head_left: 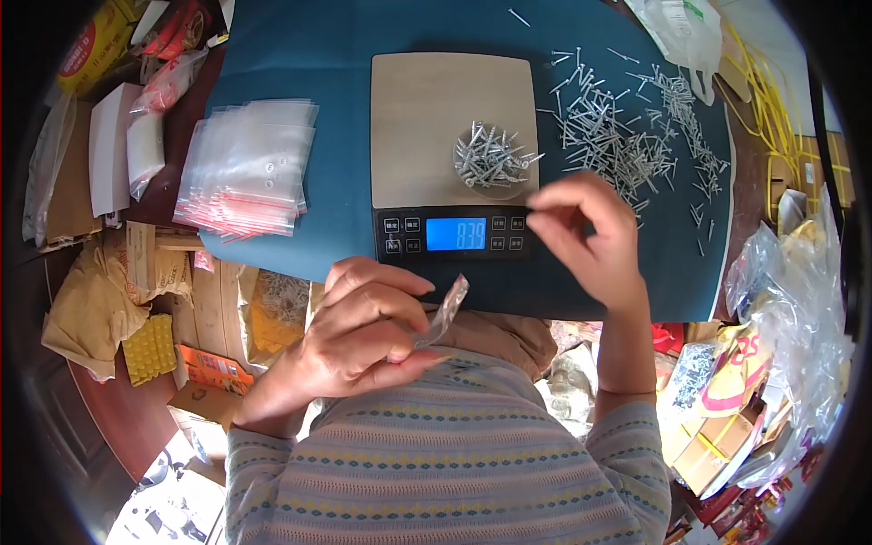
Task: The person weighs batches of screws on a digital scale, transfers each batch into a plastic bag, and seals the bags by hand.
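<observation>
My left hand holds a small clear plastic bag between its fingers, in front of the scale. Screws fill a round dish on the right part of the beige plate of a digital scale. The blue display appears to read 839. My right hand is just right of the display, fingers apart and curved, with nothing visible between them. Loose screws lie spread to the right of the scale. Flat zip bags with red edges are stacked on the left.
A blue-green cloth covers the table. Packages and a white box stand at the left edge. A white plastic bag lies at the back right, near yellow straps. Cartons and crumpled plastic are at the lower right.
</observation>
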Motion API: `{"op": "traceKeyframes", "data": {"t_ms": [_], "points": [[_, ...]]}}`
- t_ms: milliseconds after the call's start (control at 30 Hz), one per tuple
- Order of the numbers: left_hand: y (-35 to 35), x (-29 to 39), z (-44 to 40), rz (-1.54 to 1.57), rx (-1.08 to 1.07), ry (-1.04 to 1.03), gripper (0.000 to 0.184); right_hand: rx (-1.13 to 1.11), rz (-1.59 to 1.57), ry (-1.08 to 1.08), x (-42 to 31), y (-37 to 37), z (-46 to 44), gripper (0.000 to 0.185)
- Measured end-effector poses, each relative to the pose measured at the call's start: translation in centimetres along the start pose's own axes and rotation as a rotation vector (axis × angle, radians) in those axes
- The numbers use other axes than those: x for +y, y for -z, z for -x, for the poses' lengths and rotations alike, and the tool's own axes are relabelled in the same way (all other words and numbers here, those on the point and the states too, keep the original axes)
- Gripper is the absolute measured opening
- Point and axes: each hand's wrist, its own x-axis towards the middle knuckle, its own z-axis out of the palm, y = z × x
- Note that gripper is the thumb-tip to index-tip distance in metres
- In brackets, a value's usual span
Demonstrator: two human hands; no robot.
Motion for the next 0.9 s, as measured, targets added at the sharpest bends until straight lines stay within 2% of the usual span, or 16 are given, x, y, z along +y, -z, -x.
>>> {"op": "traceKeyframes", "data": {"t_ms": [33, 200, 300, 600, 700, 733, 833, 900], "points": [[0.0, 0.0, 0.0, -0.024, 0.005, 0.011, 0.038, 0.043, 0.068, 0.037, 0.1, -0.1, -0.8, 0.017], [-0.2, 0.5, 0.1, -0.104, 0.057, 0.054, 0.04, -0.047, 0.304, 0.13, 0.6, -0.1, -4.0, 0.015], [-0.1, 0.3, 0.2, -0.112, 0.048, 0.04, 0.04, -0.128, 0.449, 0.263, 1.5, -0.3, -4.9, 0.012], [0.3, -0.3, 0.4, -0.125, 0.059, 0.002, 0.037, -0.045, 0.21, 0.121, 0.5, 2.0, -4.7, 0.01], [0.9, -0.5, 0.3, -0.157, 0.056, -0.003, 0.038, 0.092, 0.173, -0.025, 2.1, 4.2, -3.9, 0.012], [1.2, -0.4, 0.2, -0.166, 0.06, 0.005, 0.039, 0.128, 0.35, -0.102, 2.2, 5.0, -3.7, 0.014], [1.9, -0.6, 0.1, -0.185, 0.063, 0.027, 0.041, 0.194, 0.515, -0.123, 2.5, 5.3, -3.4, 0.017], [2.0, -0.6, 0.3, -0.187, 0.075, 0.049, 0.041, 0.128, 0.389, -0.071, 2.1, 4.3, -3.2, 0.019]]}}
